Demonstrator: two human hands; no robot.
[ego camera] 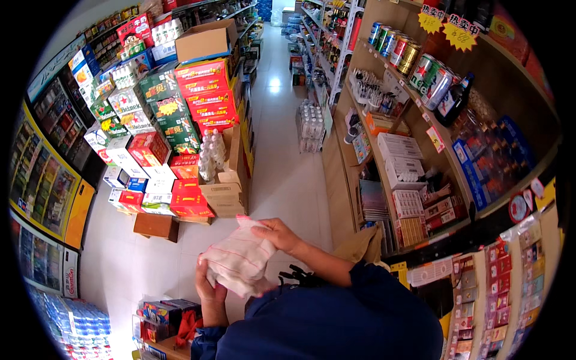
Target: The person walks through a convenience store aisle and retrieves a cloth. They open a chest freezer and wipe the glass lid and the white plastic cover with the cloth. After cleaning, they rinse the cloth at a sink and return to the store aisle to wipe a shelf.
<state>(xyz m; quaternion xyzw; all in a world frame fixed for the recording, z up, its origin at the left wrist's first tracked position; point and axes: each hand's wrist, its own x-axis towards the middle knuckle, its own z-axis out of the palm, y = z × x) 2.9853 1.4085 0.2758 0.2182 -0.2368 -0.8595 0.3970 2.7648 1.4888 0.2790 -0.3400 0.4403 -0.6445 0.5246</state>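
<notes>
A white cloth (240, 261) with pinkish-red edging and thin stripes hangs bunched between my two hands, in front of my dark blue top. My left hand (209, 283) grips its lower left side, thumb up along the edge. At the upper right corner, my right hand (280, 236) pinches the cloth with the thumb on top and the fingers mostly hidden behind it. Below the cloth shows the pale tiled floor (189, 252).
Stacked drink cartons (204, 94) stand ahead on the left, with an opened cardboard box (225, 198) and a small brown wooden stool (156, 226) at their foot. Wooden shelving (387, 189) with cans and boxes lines the right. An aisle (274, 112) runs between. Wrapped bottle packs (81, 319) sit lower left.
</notes>
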